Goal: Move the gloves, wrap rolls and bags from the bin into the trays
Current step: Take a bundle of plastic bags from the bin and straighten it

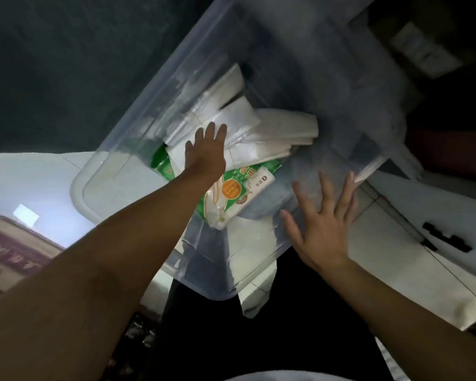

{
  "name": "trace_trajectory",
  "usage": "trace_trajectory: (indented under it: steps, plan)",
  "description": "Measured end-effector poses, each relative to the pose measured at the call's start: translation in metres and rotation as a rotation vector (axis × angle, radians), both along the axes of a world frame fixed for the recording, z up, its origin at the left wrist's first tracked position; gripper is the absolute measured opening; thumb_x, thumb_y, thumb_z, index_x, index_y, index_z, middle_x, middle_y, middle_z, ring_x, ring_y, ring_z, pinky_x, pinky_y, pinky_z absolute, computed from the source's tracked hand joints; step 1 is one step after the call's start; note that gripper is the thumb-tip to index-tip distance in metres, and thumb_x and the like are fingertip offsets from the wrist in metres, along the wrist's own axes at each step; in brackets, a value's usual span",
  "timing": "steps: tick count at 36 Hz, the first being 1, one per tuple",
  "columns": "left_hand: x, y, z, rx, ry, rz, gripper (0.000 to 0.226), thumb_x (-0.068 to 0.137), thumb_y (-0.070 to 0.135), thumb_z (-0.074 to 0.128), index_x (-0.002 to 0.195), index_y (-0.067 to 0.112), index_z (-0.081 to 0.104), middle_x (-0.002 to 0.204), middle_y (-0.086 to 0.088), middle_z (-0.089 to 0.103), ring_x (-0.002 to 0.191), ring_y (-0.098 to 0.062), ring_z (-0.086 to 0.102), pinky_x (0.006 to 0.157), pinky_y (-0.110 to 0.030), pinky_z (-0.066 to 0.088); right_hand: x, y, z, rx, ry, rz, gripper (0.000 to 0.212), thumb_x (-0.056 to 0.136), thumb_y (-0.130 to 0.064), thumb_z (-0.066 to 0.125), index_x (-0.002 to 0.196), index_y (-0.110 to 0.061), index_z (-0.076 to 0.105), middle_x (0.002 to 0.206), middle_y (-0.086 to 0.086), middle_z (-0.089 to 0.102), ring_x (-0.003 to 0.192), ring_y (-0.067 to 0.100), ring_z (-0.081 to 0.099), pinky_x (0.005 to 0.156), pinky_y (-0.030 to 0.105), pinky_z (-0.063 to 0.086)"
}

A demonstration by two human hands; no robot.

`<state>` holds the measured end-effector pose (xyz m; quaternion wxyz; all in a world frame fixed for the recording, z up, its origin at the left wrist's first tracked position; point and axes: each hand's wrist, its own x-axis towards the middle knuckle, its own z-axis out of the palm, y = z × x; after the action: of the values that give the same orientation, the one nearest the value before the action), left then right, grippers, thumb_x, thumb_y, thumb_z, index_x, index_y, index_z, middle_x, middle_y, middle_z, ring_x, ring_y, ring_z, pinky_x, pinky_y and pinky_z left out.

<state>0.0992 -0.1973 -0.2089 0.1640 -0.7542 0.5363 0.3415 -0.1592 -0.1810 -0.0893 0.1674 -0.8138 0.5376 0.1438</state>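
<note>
A clear plastic bin [154,86] fills the middle of the head view, seen at a slant. Inside lie several white folded bag bundles [275,130] and, nearer me, a green and white printed packet [231,188]. My left hand [206,149] reaches into the bin with fingers spread, flat on the white bundles, gripping nothing. My right hand [322,226] rests open against the outside of the bin's near right wall, fingers apart. No trays or wrap rolls can be made out.
The bin stands on a white surface [39,182]. A dark wall is behind at upper left. A reddish box [8,254] sits at lower left. White panels with a black handle [445,237] lie at right.
</note>
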Motion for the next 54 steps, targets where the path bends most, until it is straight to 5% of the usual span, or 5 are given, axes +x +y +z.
trace_trajectory:
  steps: [12,23,29,36,54]
  plan:
    - [0.005,-0.011,0.014,-0.127,-0.085,-0.041,0.054,0.081,-0.012,0.053,0.129,0.014,0.051,0.113,-0.015,0.058,0.093,-0.038,0.064,0.064,-0.038,0.043,0.000,-0.002,0.007,0.064,0.049,0.014,0.062,0.093,-0.060,0.040,0.148,-0.032,0.040,0.160,0.015,0.024,0.149,0.042,-0.010,0.115,0.066,0.009]
    - [0.015,0.027,0.101,-0.181,0.457,0.709,0.028,0.079,-0.003,0.059,0.095,0.015,0.073,0.092,-0.006,0.072,0.082,-0.022,0.064,0.069,-0.029,0.047,0.043,-0.025,0.079,0.127,-0.258,-0.141,0.056,0.086,-0.050,0.053,0.137,-0.027,0.052,0.154,0.008,0.037,0.150,0.030,0.010,0.117,0.058,0.011]
    - [0.004,0.056,0.162,-0.108,0.916,1.225,0.038,0.080,-0.010,0.065,0.108,0.014,0.073,0.100,-0.014,0.070,0.089,-0.033,0.070,0.074,-0.046,0.058,0.074,-0.042,0.084,0.619,-0.626,-0.637,0.054,0.085,-0.026,0.075,0.135,-0.023,0.055,0.113,-0.025,0.056,0.105,-0.017,0.050,0.084,-0.002,0.036]
    - [-0.019,0.072,0.190,0.008,1.246,1.478,0.046,0.077,-0.004,0.066,0.123,0.004,0.063,0.111,-0.017,0.071,0.095,-0.029,0.071,0.069,-0.037,0.059,0.069,-0.036,0.079,0.797,-0.612,-0.804,0.042,0.081,-0.022,0.078,0.120,-0.027,0.065,0.107,-0.001,0.070,0.100,0.017,0.068,0.092,0.040,0.055]
    - [-0.042,0.038,0.177,-0.037,1.021,1.228,0.036,0.089,0.002,0.066,0.124,0.013,0.067,0.113,-0.010,0.073,0.102,-0.024,0.070,0.085,-0.031,0.057,0.017,-0.042,0.108,0.998,-0.883,-1.241,0.025,0.078,0.002,0.071,0.102,-0.007,0.073,0.094,0.014,0.076,0.075,0.026,0.069,0.062,0.037,0.059]
